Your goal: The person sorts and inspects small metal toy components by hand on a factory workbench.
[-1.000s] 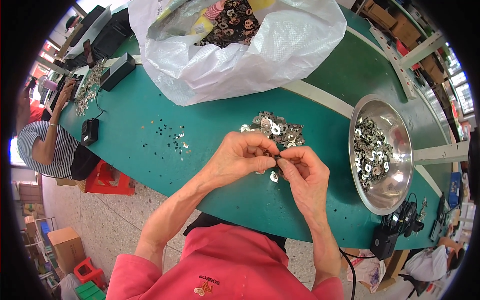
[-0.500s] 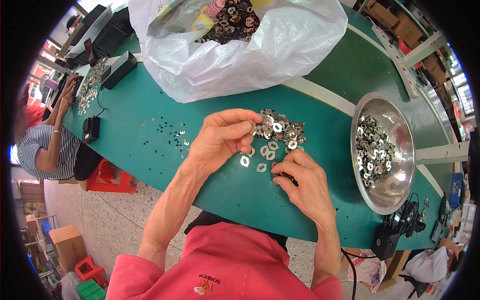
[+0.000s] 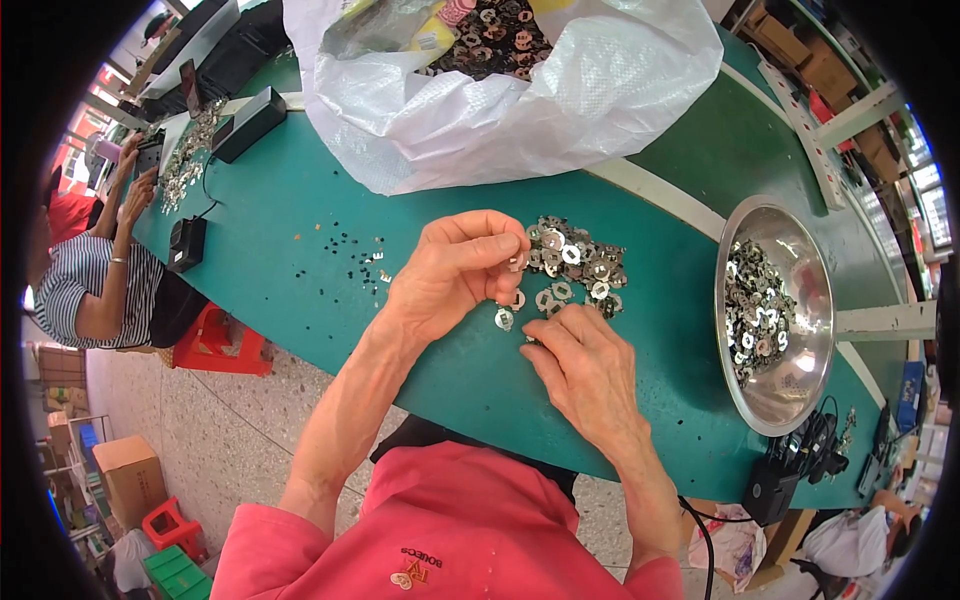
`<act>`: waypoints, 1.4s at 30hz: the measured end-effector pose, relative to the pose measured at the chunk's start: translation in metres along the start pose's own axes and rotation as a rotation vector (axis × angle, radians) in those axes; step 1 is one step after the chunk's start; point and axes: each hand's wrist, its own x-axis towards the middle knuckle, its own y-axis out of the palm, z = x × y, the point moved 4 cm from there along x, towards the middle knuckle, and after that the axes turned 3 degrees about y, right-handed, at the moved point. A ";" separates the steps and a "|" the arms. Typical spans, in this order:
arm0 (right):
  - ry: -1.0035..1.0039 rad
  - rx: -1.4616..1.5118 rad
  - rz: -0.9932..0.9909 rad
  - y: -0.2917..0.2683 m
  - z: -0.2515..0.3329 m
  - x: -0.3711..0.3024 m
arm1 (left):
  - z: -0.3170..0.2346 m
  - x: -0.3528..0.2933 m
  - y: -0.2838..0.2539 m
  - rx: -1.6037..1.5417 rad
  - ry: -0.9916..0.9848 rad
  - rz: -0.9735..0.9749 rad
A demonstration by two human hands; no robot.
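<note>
My left hand (image 3: 450, 275) is raised over the table, pinching a small flat metal piece (image 3: 517, 262) between thumb and fingertips. My right hand (image 3: 590, 375) is low at the near side of a pile of stamped metal pieces (image 3: 575, 250), palm down with its fingers curled in. A bit of metal shows at its fingertips; the curled fingers hide the rest. Between the hands lie a few loose ring-like metal pieces (image 3: 504, 319) with cut-out centres.
A steel bowl (image 3: 729, 395) holding many metal pieces stands at right. A white woven sack (image 3: 450, 150) of similar pieces is at the far side. Black bits (image 3: 345, 248) are scattered at left. Beyond, a co-worker in a striped shirt (image 3: 85, 285) sits by a black box (image 3: 250, 125).
My right hand has moved left, closer to my left hand, and its fingers have closed further. A loose ring that lay beside it no longer shows. The whole view has shifted slightly.
</note>
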 end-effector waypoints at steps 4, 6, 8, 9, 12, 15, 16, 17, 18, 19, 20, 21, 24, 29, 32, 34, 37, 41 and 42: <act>-0.012 -0.044 0.003 0.004 0.001 -0.002 | -0.003 -0.003 0.000 0.078 0.038 -0.050; 0.000 -0.051 0.010 0.004 0.002 -0.001 | -0.004 -0.004 0.002 0.155 0.044 -0.076; 0.011 -0.058 0.012 0.004 0.002 -0.001 | -0.002 -0.003 0.002 0.244 0.071 -0.067; 0.014 -0.013 -0.019 0.003 0.000 -0.002 | -0.003 -0.003 0.002 0.332 0.097 -0.059; 0.122 0.232 -0.051 -0.003 -0.006 -0.002 | -0.005 -0.004 0.004 0.580 0.157 -0.128; 0.360 0.727 -0.025 -0.007 -0.025 -0.005 | -0.012 -0.008 0.007 0.968 0.137 -0.112; 0.490 1.023 0.003 -0.006 -0.032 -0.007 | -0.015 -0.009 0.011 0.972 0.137 -0.106; 0.488 1.027 -0.002 -0.009 -0.034 -0.007 | -0.018 -0.010 0.018 1.190 0.180 -0.033; 0.547 1.174 0.043 -0.011 -0.034 -0.007 | -0.019 -0.012 0.023 1.407 0.223 0.043; 0.606 1.321 0.089 -0.010 -0.035 -0.009 | -0.018 -0.013 0.023 1.411 0.223 0.047; 0.612 1.420 0.134 -0.009 -0.036 -0.010 | -0.014 -0.015 0.025 1.477 0.253 0.121; 0.611 1.422 0.127 -0.010 -0.036 -0.010 | -0.011 -0.016 0.028 1.541 0.283 0.195; 0.627 1.584 0.132 -0.008 -0.039 -0.010 | -0.004 -0.019 0.032 1.701 0.297 0.246; 0.732 1.834 0.046 -0.006 -0.053 -0.010 | -0.006 -0.024 0.031 1.711 0.341 0.210; 0.716 1.891 0.031 -0.008 -0.050 -0.008 | -0.013 -0.025 0.025 1.462 0.224 0.144; 0.733 1.919 0.013 -0.009 -0.047 -0.008 | -0.014 -0.026 0.009 0.783 0.088 0.009; 0.719 1.984 0.054 -0.007 -0.049 -0.010 | -0.016 -0.026 -0.016 0.101 -0.078 -0.077; 0.697 1.773 0.082 -0.012 -0.044 -0.009 | -0.002 -0.027 -0.031 -0.285 -0.135 -0.013; 0.698 1.773 0.083 -0.012 -0.040 -0.008 | -0.002 -0.028 -0.031 -0.285 -0.135 -0.015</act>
